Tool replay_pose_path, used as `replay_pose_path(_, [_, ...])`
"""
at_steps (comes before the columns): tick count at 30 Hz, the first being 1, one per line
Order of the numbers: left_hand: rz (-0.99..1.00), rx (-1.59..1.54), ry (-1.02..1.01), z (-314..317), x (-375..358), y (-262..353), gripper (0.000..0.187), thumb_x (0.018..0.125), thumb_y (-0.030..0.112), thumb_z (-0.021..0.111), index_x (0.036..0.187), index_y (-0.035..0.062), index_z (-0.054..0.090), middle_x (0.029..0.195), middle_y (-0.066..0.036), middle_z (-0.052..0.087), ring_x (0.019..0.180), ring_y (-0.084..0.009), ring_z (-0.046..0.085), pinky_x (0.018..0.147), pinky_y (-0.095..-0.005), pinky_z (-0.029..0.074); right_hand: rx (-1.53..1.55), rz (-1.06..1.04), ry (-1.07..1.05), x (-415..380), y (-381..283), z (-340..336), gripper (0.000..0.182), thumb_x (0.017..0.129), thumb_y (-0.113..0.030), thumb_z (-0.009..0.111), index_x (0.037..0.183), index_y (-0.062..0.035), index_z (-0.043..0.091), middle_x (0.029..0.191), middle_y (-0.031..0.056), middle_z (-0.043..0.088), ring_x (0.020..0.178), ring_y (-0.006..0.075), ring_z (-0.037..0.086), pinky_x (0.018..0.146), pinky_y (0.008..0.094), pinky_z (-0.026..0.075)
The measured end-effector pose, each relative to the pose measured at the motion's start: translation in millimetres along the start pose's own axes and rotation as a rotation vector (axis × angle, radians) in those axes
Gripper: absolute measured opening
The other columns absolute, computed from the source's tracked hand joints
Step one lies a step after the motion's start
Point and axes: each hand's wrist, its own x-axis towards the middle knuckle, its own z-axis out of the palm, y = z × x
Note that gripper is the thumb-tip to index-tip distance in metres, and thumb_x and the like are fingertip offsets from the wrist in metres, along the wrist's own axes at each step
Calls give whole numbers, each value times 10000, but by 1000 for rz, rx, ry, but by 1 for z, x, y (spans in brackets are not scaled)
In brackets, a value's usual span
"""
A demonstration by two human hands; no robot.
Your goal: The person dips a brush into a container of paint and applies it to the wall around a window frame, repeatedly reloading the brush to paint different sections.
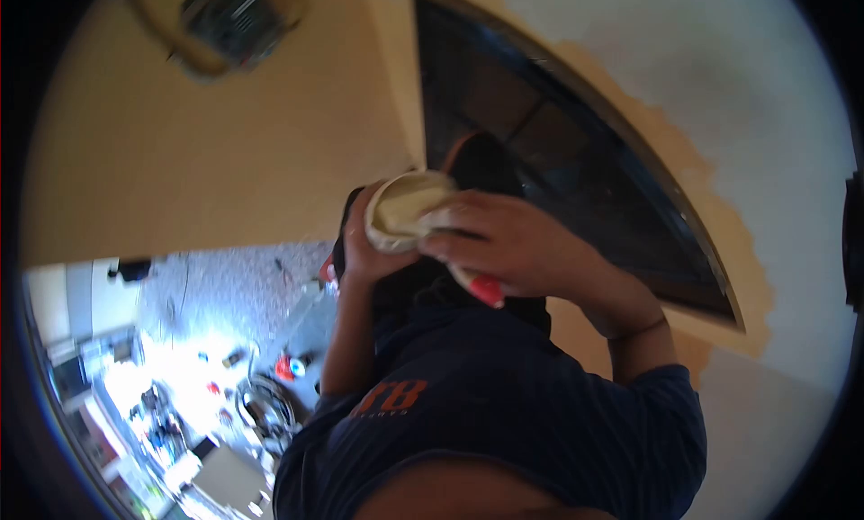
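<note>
A round, pale container [391, 236] with yellowish-cream contents sits in my left hand [362, 246], whose fingers wrap round its left side and base. My right hand [504, 241] is closed on a brush [487, 291] with a red handle end that sticks out below the fingers. The other end of the brush is at the container's right rim, largely hidden by my fingers. Both hands are close together in front of my dark shirt.
A dark curved-frame window [576, 160] lies beyond my hands, beside patchy orange and whitish wall [765, 142]. An electrical box [234, 21] with a cable is at upper left. Far below at lower left, the floor [234, 291] holds tools, coiled hose and other items.
</note>
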Motion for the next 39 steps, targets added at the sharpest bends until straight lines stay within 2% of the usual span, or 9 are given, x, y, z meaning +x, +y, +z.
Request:
replay_pose_path(2, [27,-85,-16,5,0,11,1021,530,246,919,1320,-42,341,1208,-189,565,1104,-289,581,951,-402,472,-6,29,44,-2,0,1,369,701,-106,710,1049,-81,587,1067,107,566,1027,294,589,836,389,516])
replay_pose_path(7, [8,-57,-70,2,-7,-4,1039,539,305,919,1319,-41,326,1199,-191,557,1087,-295,581,939,-404,475,9,50,130,-10,1,8,402,681,-126,712,1057,-100,575,1039,83,551,1025,271,576,833,379,510])
replay_pose_path(9, [35,-44,-63,4,-7,-6,1031,547,321,915,1315,-40,329,1196,-191,555,1082,-294,582,934,-403,477,1,62,77,-14,-1,7,335,739,-136,691,1051,-94,577,1131,116,557,1068,306,570,883,397,496])
replay_pose_path(12, [4,-53,-89,6,-7,-9,1026,556,336,907,1316,-37,327,1200,-193,546,1080,-294,580,925,-403,482,-39,9,119,-21,3,13,349,731,-140,693,1059,-100,576,1135,112,555,1094,300,556,887,391,495])
replay_pose_path(17, [-34,-94,-106,9,-9,-8,1044,552,348,906,1326,-33,318,1216,-190,537,1088,-299,577,926,-406,481,0,37,112,-27,2,10,361,719,-134,696,1060,-92,584,1094,100,569,1041,292,572,859,389,497])
replay_pose_path(22, [-49,-177,-153,13,-12,0,1034,545,274,899,1339,-25,309,1224,-192,537,1109,-302,573,948,-417,475,121,36,92,-32,3,6,381,712,-135,702,1071,-87,585,1034,90,584,979,296,591,837,391,489])
replay_pose_path(26, [-51,-301,-184,14,-14,4,1004,542,193,879,1343,-17,310,1241,-202,533,1139,-313,563,969,-427,467,109,32,38,-30,0,0,350,742,-131,696,1072,-84,590,1083,115,561,1053,303,559,883,378,483])
replay_pose_path(35, [-48,-201,-339,8,-2,14,1071,505,194,910,1336,-34,273,1238,-209,542,1143,-313,564,965,-427,463,121,31,86,-30,2,5,433,684,-106,714,1096,-89,583,1109,96,564,1079,312,556,896,395,483])
replay_pose_path(39, [-59,-175,-289,7,1,19,1086,478,204,926,1330,-47,302,1219,-200,562,1134,-291,573,960,-402,463,150,46,88,-33,5,5,394,700,-97,712,1075,-86,593,1116,92,567,1069,304,564,873,397,498])
